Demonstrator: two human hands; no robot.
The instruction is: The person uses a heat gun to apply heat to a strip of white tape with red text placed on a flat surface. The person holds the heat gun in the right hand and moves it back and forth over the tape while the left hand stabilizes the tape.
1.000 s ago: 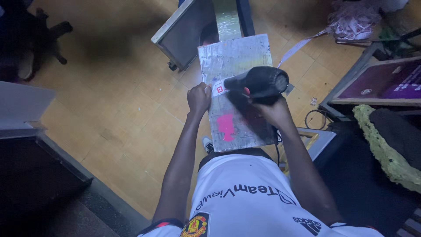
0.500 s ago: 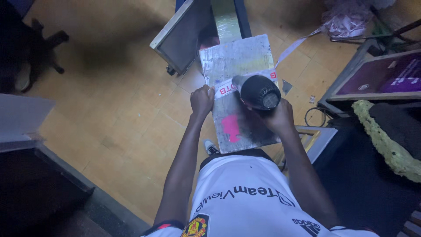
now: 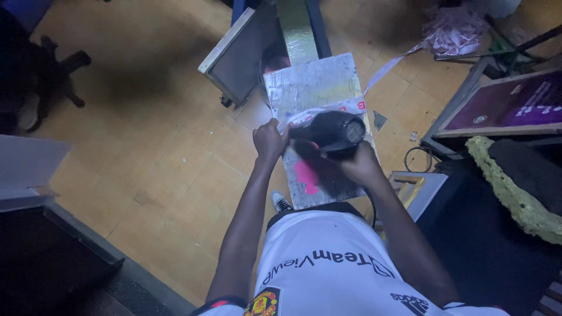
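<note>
Here the right hand (image 3: 360, 165) has its fingers shut around a black hair dryer (image 3: 331, 131) (hard, light, best held by its handle). The left hand (image 3: 269, 140) pinches a thin, floppy strip (image 3: 328, 111) on the desk (image 3: 313, 85).

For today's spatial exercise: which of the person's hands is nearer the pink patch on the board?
Right. The right hand, gripping the black hair dryer, sits just beside the pink patch; the left hand pinches the white strip farther up the board.
</note>
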